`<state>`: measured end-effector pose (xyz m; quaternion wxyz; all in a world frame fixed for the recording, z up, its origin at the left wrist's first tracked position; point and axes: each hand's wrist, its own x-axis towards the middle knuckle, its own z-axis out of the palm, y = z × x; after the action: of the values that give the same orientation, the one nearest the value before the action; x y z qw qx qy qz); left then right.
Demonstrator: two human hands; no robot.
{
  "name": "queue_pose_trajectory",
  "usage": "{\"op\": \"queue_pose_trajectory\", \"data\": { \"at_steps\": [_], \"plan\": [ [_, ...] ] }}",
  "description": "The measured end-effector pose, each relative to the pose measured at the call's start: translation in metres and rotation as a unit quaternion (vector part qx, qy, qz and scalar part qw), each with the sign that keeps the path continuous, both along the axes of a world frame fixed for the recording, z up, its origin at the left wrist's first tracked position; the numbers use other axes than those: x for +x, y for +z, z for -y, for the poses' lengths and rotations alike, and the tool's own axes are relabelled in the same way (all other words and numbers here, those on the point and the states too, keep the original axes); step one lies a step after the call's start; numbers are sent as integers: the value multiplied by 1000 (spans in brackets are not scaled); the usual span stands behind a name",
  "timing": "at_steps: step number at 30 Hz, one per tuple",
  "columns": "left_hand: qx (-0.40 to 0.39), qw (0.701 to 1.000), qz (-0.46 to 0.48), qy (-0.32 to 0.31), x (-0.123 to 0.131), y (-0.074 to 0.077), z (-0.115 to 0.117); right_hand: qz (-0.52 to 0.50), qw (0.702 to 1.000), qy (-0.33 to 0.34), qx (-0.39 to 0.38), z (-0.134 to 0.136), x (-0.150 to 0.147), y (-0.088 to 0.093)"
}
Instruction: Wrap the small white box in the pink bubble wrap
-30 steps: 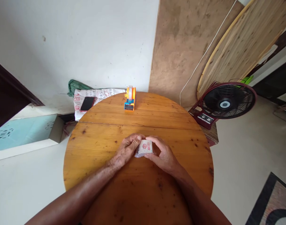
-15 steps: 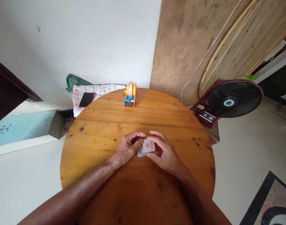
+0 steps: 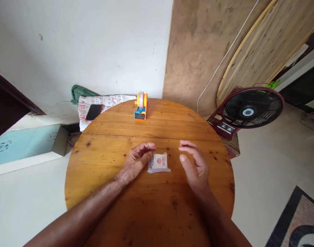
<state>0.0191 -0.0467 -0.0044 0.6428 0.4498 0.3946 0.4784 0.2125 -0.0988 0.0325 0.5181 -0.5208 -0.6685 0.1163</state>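
A small square box (image 3: 160, 161) with red print on its pale top lies on the round wooden table (image 3: 116, 206). Clear plastic wrap (image 3: 159, 170) surrounds it and sticks out along its near side. My left hand (image 3: 138, 159) rests at the box's left edge, fingers curved and thumb tip beside the wrap. Whether that thumb touches the plastic I cannot make out. Well to the right of the box, my right hand (image 3: 196, 166) is raised with its fingers and thumb apart, holding nothing.
An orange and blue tape dispenser (image 3: 141, 105) stands at the table's far edge. Beyond the left rim, a phone (image 3: 93, 112) lies on a printed white sack (image 3: 82, 109), near a green bag (image 3: 81, 92). A fan (image 3: 249, 111) stands at the right.
My right hand has let go of the wrapped box and moved off to the right. The box now lies flatter, its wrap spread out. My left hand has shifted slightly left.
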Motion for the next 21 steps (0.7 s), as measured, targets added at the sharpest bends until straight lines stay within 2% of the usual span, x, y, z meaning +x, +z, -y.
{"op": "queue_pose_trajectory", "data": {
  "at_steps": [2,4,9,15,21],
  "plan": [
    [10,999,-2,39,-2,-2,-3,-2,1000,-8,-17,-5,4,-1],
    [1,998,1,61,-4,-4,-6,44,999,11,-22,-7,2,-2],
    [-30,997,24,60,-5,-9,-11,157,984,73,-50,-3,-4,-4],
    [-37,999,-6,23,-4,-1,-7,213,960,118,-135,-4,-4,-10],
    [-30,998,-47,-38,-1,2,1,224,959,122,-126,-8,-7,-20]
  ]
}}
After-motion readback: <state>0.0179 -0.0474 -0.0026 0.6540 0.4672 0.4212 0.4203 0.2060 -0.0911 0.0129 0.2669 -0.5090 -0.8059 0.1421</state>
